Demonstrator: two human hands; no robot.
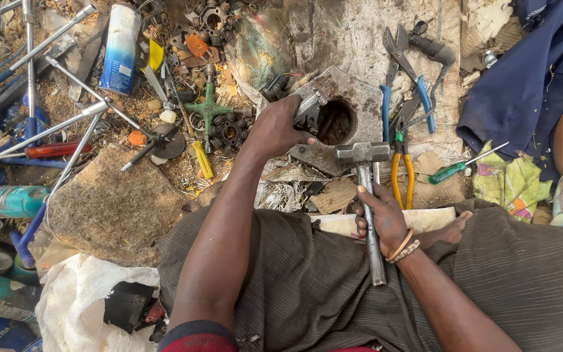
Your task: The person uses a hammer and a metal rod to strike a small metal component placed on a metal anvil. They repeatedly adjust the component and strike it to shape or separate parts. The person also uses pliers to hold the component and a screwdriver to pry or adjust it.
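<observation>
While fingers grip hammer [364, 171], blue can [120, 49] lies left.

Steel hammer [367, 195], dark metal part [309, 109]

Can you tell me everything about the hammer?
The hammer is all grey, worn metal, with a blocky head at the top and a long straight handle pointing down toward the person's lap. The right hand grips the handle about midway. Its head hovers just below the holed metal block, near the yellow-handled pliers.
</observation>
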